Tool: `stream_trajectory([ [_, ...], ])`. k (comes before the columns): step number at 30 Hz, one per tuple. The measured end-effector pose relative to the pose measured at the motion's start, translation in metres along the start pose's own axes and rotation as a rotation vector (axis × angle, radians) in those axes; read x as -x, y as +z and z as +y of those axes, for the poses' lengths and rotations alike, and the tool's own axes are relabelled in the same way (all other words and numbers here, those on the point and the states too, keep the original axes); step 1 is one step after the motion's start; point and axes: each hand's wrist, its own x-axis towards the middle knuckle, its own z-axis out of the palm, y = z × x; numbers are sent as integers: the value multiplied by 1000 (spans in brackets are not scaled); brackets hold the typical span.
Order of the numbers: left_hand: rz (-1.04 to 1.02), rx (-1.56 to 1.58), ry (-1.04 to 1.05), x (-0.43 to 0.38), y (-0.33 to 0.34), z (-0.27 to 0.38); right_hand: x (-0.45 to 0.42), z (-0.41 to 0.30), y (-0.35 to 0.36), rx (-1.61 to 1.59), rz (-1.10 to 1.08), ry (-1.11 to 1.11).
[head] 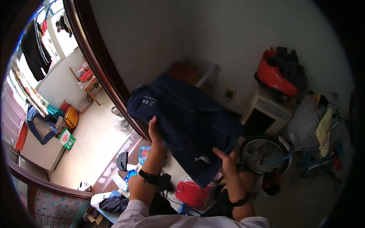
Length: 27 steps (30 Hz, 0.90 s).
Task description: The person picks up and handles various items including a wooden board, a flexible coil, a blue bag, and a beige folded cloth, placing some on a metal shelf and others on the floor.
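A dark navy piece of cloth [185,114] is held up in front of me, spread between both hands. It bears small white writing at its upper left and a white animal figure near its lower corner. The picture does not settle whether it is a garment or a bag. My left hand [156,133] grips its left edge, thumb on top. At the lower right edge, my right hand [227,162] holds it with the thumb near the white figure. Fingers behind the cloth are hidden. Below it lies a red item [192,193] in clear plastic wrapping.
A bicycle with a wire basket [304,125] stands at right, beside a boxy appliance [266,111] topped by a red bag [275,74]. Left, a dark door frame [99,62] borders a bright room. A black cap [122,161] and bundled dark cloth [114,203] lie low left.
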Motion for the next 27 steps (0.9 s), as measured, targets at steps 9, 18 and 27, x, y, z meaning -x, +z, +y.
stream_trajectory([
  [9,62,-79,-126,-60,48,-19,-69,4,-18,143,18,-173],
  [18,-58,-99,-118,-206,119,-33,-239,-6,-21,-8,209,-149],
  [27,-241,-276,-195,-369,114,-66,-364,40,6,-84,247,-235],
])
